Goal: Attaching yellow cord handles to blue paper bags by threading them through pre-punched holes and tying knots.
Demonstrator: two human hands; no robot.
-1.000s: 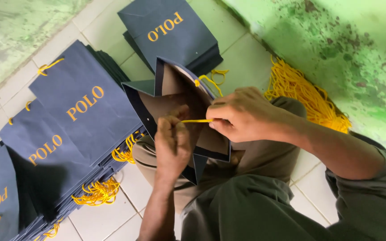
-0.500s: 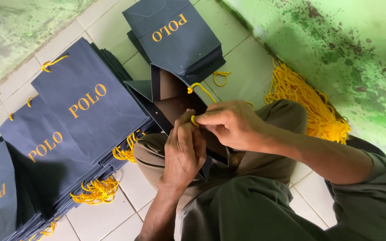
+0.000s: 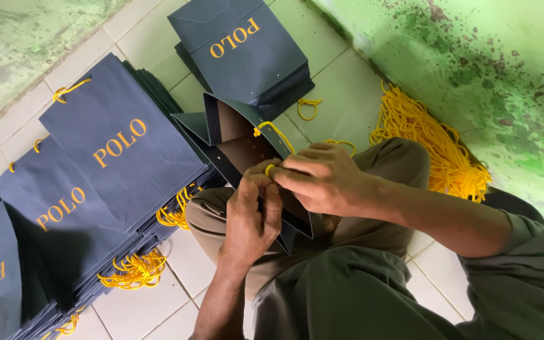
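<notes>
- The person sits on a pale tiled floor, knees drawn up in olive trousers, and works on an open navy paper bag propped against the lap.
- The left hand comes up from below; its fingers are pressed together at the bag's upper edge, pinching a bit of yellow cord just where it meets the paper.
- The right hand reaches in from the right and lies over the same spot, its fingertips closed on that cord and touching the left hand's fingertips.
- A loop of the cord rises from the pinch and arches over the bag's rim.
- The bag stands open with its brown inside facing the camera, between the two hands and the stacks beyond.
- A flat pile of navy bags without handles lies just behind the open bag.
- To the left, overlapping rows of finished bags with yellow handles spread across the floor.
- A bundle of loose yellow cords rests against the green wall, beside the person's right knee.
</notes>
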